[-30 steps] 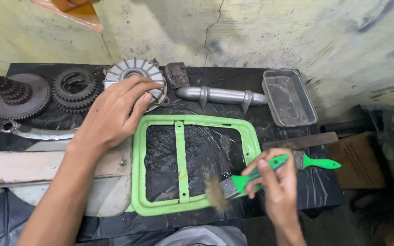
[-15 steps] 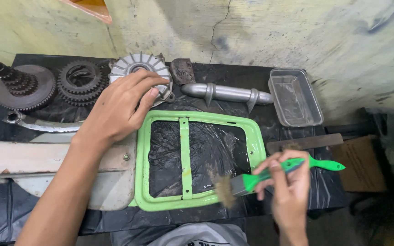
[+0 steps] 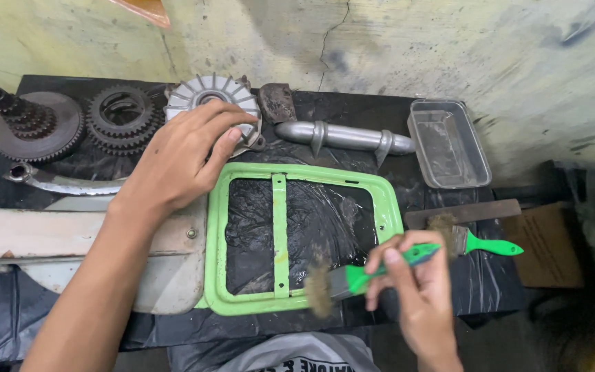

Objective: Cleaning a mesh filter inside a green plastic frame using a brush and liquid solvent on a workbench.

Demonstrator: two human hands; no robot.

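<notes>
Now the right hand (image 3: 414, 289) has slid its green brush (image 3: 352, 279) left onto the bottom edge of the light green frame (image 3: 280, 227) on black plastic; a second brush (image 3: 476, 241) shows. Left hand (image 3: 184, 158) lies open against the frame's corner

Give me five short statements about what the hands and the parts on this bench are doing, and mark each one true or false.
1. The right hand holds a green-handled brush. True.
2. The brush's bristles are at the lower edge of the green frame. True.
3. The left hand grips a second brush. False: it rests on the finned metal disc; the second brush lies loose on the bench.
4. The clear rectangular tray sits inside the green frame. False: it stands apart, up by the wall to the right.
5. Toothed gears lie left of the finned disc. True.
</notes>
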